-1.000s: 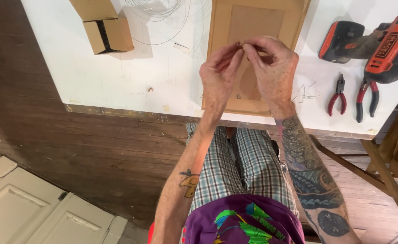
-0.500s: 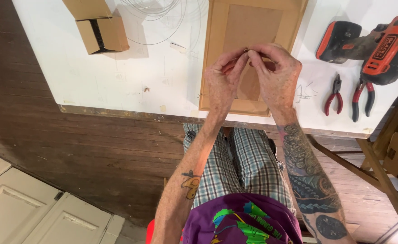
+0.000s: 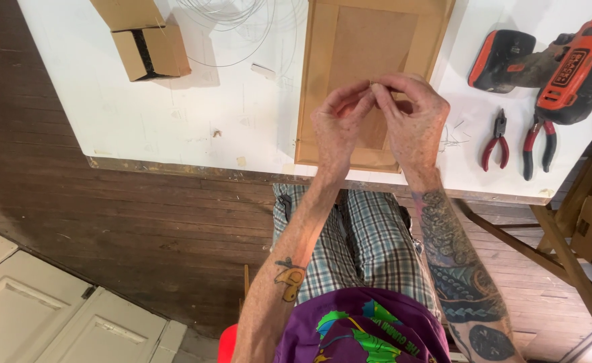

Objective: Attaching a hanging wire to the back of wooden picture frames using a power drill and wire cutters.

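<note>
Now | left hand (image 3: pixel 340 121) and right hand (image 3: pixel 410 117) pinch thin wire (image 3: pixel 378 86) between closed fingertips above brown frame back (image 3: pixel 370 40) | advice: keep wire taut, twist evenly.

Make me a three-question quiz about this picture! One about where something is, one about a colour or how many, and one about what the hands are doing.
1. Where does the small cardboard box lie?
A. On the floor
B. On the white table, left of the wooden frame
C. On the drill

2. How many pliers lie beside the drill?
A. Two
B. Five
C. None

3. How are the hands?
A. Flat on the table
B. Fingertips pinched together above the frame
C. Gripping the drill

Answers:
1 B: the cardboard box lies on the white table, left of the wooden frame.
2 A: two red-handled pliers lie below the drill.
3 B: left hand and right hand meet at the fingertips.
</note>
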